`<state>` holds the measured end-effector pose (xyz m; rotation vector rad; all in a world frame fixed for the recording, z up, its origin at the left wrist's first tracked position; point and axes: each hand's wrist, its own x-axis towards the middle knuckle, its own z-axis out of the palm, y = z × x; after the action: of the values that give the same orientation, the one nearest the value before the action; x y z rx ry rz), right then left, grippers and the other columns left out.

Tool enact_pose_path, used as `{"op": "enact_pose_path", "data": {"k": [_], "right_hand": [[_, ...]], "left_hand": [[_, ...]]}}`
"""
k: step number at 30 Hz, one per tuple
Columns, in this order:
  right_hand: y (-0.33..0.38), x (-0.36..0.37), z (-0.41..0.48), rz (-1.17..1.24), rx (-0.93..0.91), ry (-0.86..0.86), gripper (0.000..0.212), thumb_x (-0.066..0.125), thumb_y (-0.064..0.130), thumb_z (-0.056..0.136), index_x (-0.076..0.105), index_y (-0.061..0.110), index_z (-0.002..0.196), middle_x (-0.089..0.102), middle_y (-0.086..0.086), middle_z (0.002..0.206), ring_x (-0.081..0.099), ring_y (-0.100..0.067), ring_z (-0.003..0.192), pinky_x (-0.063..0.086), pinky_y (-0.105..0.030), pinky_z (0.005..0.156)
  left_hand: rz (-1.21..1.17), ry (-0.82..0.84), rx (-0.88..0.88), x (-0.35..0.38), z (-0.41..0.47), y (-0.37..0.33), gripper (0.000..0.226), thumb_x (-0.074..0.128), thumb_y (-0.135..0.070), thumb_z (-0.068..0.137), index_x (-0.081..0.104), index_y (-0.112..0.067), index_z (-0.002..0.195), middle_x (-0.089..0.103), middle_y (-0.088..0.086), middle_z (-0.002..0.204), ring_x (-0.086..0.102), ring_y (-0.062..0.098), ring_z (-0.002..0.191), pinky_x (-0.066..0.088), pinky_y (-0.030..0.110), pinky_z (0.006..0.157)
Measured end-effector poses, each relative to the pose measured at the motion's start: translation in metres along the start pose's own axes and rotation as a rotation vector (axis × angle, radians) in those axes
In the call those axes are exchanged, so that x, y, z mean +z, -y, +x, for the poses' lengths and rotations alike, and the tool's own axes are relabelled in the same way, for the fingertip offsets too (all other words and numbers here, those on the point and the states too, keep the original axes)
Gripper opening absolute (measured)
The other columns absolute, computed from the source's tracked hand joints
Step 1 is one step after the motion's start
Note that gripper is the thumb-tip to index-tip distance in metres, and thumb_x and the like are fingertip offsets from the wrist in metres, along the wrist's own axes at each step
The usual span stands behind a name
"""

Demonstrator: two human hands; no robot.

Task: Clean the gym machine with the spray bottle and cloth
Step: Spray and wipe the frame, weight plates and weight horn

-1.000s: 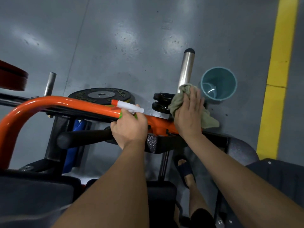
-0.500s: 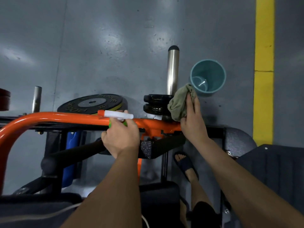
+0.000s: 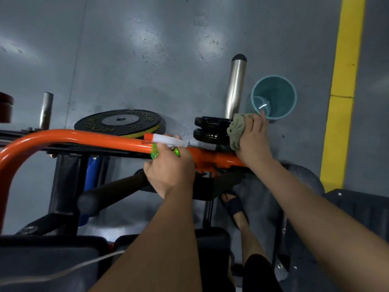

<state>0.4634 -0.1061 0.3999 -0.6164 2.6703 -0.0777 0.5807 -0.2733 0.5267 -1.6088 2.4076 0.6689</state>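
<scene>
The gym machine's orange tube (image 3: 69, 139) runs from the left edge to the middle of the view. My left hand (image 3: 170, 173) grips a spray bottle (image 3: 166, 142) with a white head, orange nozzle and green body, its nozzle pointing left along the tube. My right hand (image 3: 253, 137) holds a greenish-grey cloth (image 3: 236, 129) against the base of the chrome sleeve (image 3: 235, 87), beside two black plates (image 3: 210, 129) stacked on it.
A black bumper plate (image 3: 120, 122) lies on the grey floor behind the tube. A teal bucket (image 3: 275, 95) with a small scoop inside stands right of the chrome sleeve. A yellow floor stripe (image 3: 341, 91) runs at the right. My sandalled foot (image 3: 233, 206) shows below the frame.
My right hand has slid the cloth down the chrome sleeve to its base by the black plates. My left hand keeps the spray bottle over the orange tube.
</scene>
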Motion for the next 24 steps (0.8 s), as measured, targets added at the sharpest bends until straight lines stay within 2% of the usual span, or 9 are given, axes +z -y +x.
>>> {"op": "enact_pose_path", "data": {"k": [4, 7, 10, 14, 17, 18, 20, 22, 24], "right_hand": [[0.040, -0.020, -0.004, -0.073, 0.030, -0.042, 0.068, 0.054, 0.005, 0.086, 0.026, -0.011, 0.146, 0.029, -0.038, 0.147, 0.012, -0.059, 0.146, 0.004, -0.064, 0.123], [0.069, -0.025, -0.003, -0.157, 0.030, -0.097, 0.057, 0.043, 0.005, 0.092, 0.032, -0.011, 0.146, 0.035, -0.038, 0.148, 0.019, -0.060, 0.145, 0.012, -0.066, 0.121], [0.078, -0.014, 0.002, -0.186, -0.127, -0.173, 0.067, 0.036, 0.009, 0.090, 0.025, -0.007, 0.154, 0.026, -0.033, 0.158, 0.016, -0.056, 0.148, 0.008, -0.064, 0.122], [0.057, -0.012, -0.010, -0.001, -0.365, -0.235, 0.067, 0.028, 0.015, 0.091, 0.031, 0.002, 0.156, 0.024, -0.016, 0.166, 0.015, -0.037, 0.155, 0.002, -0.052, 0.125], [0.017, -0.006, -0.034, 0.191, -0.414, -0.281, 0.063, 0.043, 0.007, 0.085, 0.048, 0.007, 0.148, 0.032, -0.009, 0.164, 0.022, -0.032, 0.153, 0.010, -0.046, 0.127], [0.000, 0.000, -0.041, 0.298, -0.315, -0.310, 0.063, 0.044, 0.006, 0.083, 0.052, 0.009, 0.144, 0.035, -0.010, 0.162, 0.025, -0.032, 0.152, 0.010, -0.040, 0.127], [-0.036, 0.003, -0.048, 0.545, 0.103, -0.315, 0.062, 0.042, -0.001, 0.081, 0.056, 0.010, 0.141, 0.042, -0.011, 0.158, 0.035, -0.030, 0.147, 0.020, -0.024, 0.121], [-0.054, 0.002, -0.041, 0.716, 0.484, -0.169, 0.046, 0.039, 0.004, 0.088, 0.059, 0.001, 0.129, 0.054, -0.019, 0.142, 0.052, -0.035, 0.130, 0.039, -0.025, 0.099], [-0.042, -0.001, -0.034, 0.742, 0.545, -0.045, 0.030, 0.041, 0.001, 0.096, 0.057, -0.006, 0.120, 0.058, -0.025, 0.125, 0.057, -0.038, 0.116, 0.040, -0.027, 0.088]], "left_hand": [[-0.022, -0.014, -0.005, 0.000, -0.001, -0.003, 0.038, 0.037, -0.050, 0.105, 0.056, -0.016, 0.103, 0.072, 0.017, 0.095, 0.057, 0.036, 0.089, 0.030, 0.040, 0.096], [-0.027, -0.049, 0.007, 0.001, -0.003, -0.004, 0.043, 0.040, -0.050, 0.105, 0.059, -0.012, 0.104, 0.072, 0.022, 0.102, 0.060, 0.041, 0.100, 0.033, 0.042, 0.096], [-0.015, -0.057, -0.002, 0.004, -0.001, 0.000, 0.050, 0.038, -0.055, 0.104, 0.060, -0.010, 0.107, 0.070, 0.026, 0.103, 0.060, 0.044, 0.104, 0.038, 0.047, 0.099], [0.002, -0.070, -0.005, 0.007, -0.001, -0.001, 0.050, 0.038, -0.057, 0.103, 0.056, -0.010, 0.101, 0.070, 0.026, 0.100, 0.062, 0.045, 0.103, 0.043, 0.053, 0.101], [-0.009, -0.077, 0.004, 0.005, -0.003, -0.004, 0.042, 0.040, -0.054, 0.104, 0.049, -0.014, 0.093, 0.069, 0.026, 0.099, 0.062, 0.046, 0.102, 0.043, 0.054, 0.102], [-0.016, -0.081, 0.008, 0.005, -0.003, -0.004, 0.042, 0.040, -0.055, 0.104, 0.048, -0.015, 0.092, 0.069, 0.025, 0.097, 0.062, 0.046, 0.101, 0.043, 0.055, 0.102], [-0.026, -0.086, 0.006, 0.006, -0.002, -0.003, 0.043, 0.039, -0.055, 0.104, 0.049, -0.014, 0.094, 0.069, 0.022, 0.094, 0.062, 0.044, 0.099, 0.044, 0.056, 0.101], [-0.025, -0.087, 0.008, 0.008, 0.000, 0.001, 0.045, 0.039, -0.055, 0.103, 0.053, -0.012, 0.098, 0.069, 0.022, 0.093, 0.062, 0.044, 0.098, 0.044, 0.056, 0.101], [-0.038, -0.097, 0.008, 0.006, 0.001, 0.001, 0.047, 0.039, -0.054, 0.103, 0.057, -0.011, 0.103, 0.069, 0.023, 0.095, 0.062, 0.045, 0.099, 0.043, 0.054, 0.100]]}}
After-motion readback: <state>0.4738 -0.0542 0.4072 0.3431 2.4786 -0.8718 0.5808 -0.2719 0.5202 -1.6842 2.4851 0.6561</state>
